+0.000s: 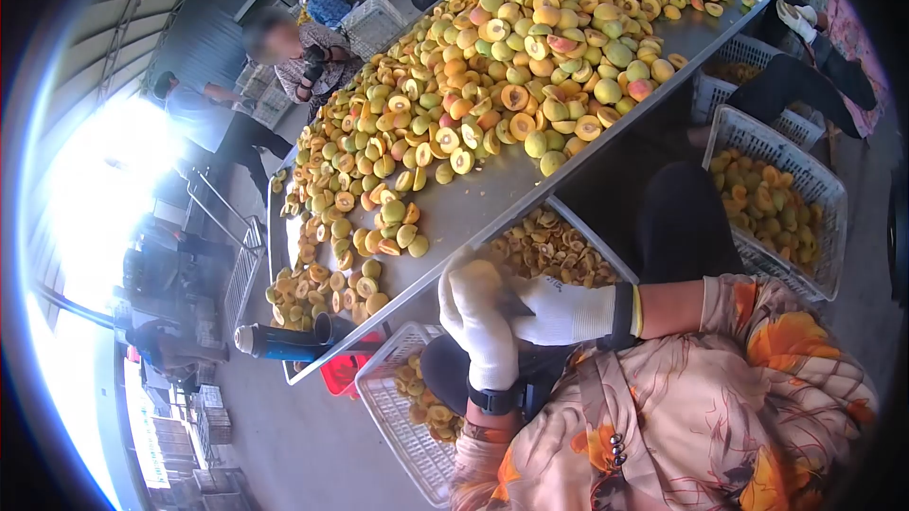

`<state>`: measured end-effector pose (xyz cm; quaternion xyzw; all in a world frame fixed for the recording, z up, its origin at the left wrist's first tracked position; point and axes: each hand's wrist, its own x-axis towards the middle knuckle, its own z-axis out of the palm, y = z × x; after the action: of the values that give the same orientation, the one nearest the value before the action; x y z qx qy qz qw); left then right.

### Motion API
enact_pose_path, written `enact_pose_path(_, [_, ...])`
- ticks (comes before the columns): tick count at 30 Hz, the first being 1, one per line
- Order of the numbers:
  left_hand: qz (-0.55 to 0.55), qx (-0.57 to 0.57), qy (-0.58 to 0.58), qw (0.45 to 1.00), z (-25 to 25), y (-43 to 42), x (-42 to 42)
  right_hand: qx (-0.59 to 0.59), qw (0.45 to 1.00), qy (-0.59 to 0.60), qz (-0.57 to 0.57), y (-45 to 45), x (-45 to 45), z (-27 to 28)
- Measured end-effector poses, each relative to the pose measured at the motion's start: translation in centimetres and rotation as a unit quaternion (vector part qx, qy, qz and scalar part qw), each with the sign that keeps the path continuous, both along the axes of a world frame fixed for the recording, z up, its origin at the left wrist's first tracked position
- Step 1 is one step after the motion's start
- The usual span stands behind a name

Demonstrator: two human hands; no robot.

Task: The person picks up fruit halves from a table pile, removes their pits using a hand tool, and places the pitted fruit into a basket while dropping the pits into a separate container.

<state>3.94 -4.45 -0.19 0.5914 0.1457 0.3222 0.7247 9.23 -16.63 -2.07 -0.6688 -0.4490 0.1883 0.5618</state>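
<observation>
My left hand (480, 317), in a white glove with a dark band at the wrist, is bent at the table's near edge. My right hand (561, 310), also gloved in white, meets it from the right. Fingers of both hands look closed together around a dark, blurred spot; what they hold is hidden. Halved and whole yellow-green fruits (454, 123) are heaped on the metal table (445, 236) beyond. Just behind my hands, a container of cut fruit pieces (554, 246) sits below the table edge.
White crates of fruit stand at lower left (379, 374) and right (828, 194). A blue cylinder (275, 342) and a red container (343, 374) are near the table's left corner. Across the table are people (317, 66); another person's dark-clothed leg (795, 89) is at right.
</observation>
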Motion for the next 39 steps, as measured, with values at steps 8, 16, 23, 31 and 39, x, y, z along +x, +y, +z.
enact_pose_path(8, [-0.027,-0.066,0.009,0.997,0.9,0.7,0.9,0.029,0.969,0.196,0.148,1.0,1.9,-1.8])
enact_pose_path(16, [-0.068,0.053,0.003,0.996,0.3,1.4,1.8,-0.059,0.802,0.501,0.319,-1.2,4.2,2.0])
enact_pose_path(23, [-0.185,-0.015,0.045,0.982,1.7,3.3,2.1,-0.107,0.877,0.394,0.253,-1.0,5.0,2.1])
enact_pose_path(31, [-0.051,-0.002,0.048,0.998,0.7,1.2,2.2,-0.127,0.849,0.406,0.313,-0.4,5.5,0.4])
enact_pose_path(39, [-0.107,0.108,0.037,0.988,0.3,2.5,2.3,-0.14,0.796,0.483,0.337,-0.8,5.3,1.0])
